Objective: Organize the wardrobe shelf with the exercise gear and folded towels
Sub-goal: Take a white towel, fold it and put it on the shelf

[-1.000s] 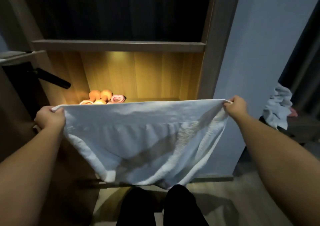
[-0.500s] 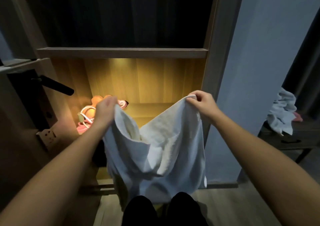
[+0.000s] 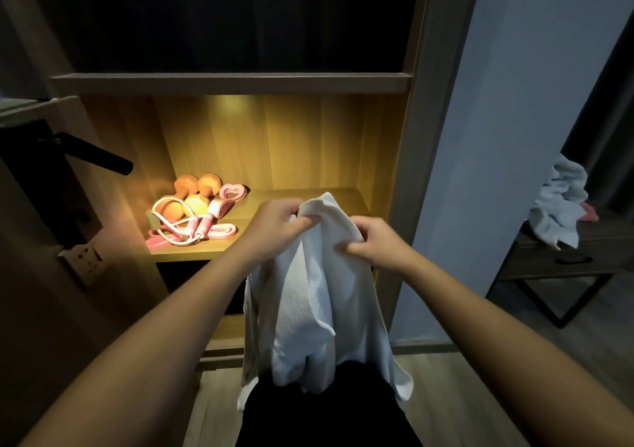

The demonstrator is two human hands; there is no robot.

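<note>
Both hands are at frame centre, close together, each closed on the top edge of one white towel [image 3: 319,295]. The left hand [image 3: 274,227] has its fingers curled over a bunched corner. The right hand [image 3: 374,244] pinches the adjoining fold between thumb and fingers. Neither hand holds anything else. The towel hangs from this grip with its long axis vertical. It runs down to lower centre of the frame in loose, uneven layers and is not yet a flat fold. Its lower corners dangle in front of the person's dark clothing.

The lit shelf [image 3: 206,249] lies directly beyond the hands at about their height. The exercise gear is grouped on its left part: orange dumbbells [image 3: 195,189], a pink-and-white jump rope [image 3: 185,227] and a pink heart-shaped piece [image 3: 233,191]. The stretch of shelf board to the right of the gear shows nothing on it where it is visible. The hands and the towel top hide much of it.

The left hand is the nearer to the gear, and the right hand is the nearer to the compartment's right wall. In my judgement the towel needs its hanging length doubled up before it goes forward onto that right stretch. A careless push to the left could disturb the rope. A second pale cloth heap [image 3: 559,206] lies on a bench [image 3: 566,264] at the right edge, well apart from both hands.
</note>
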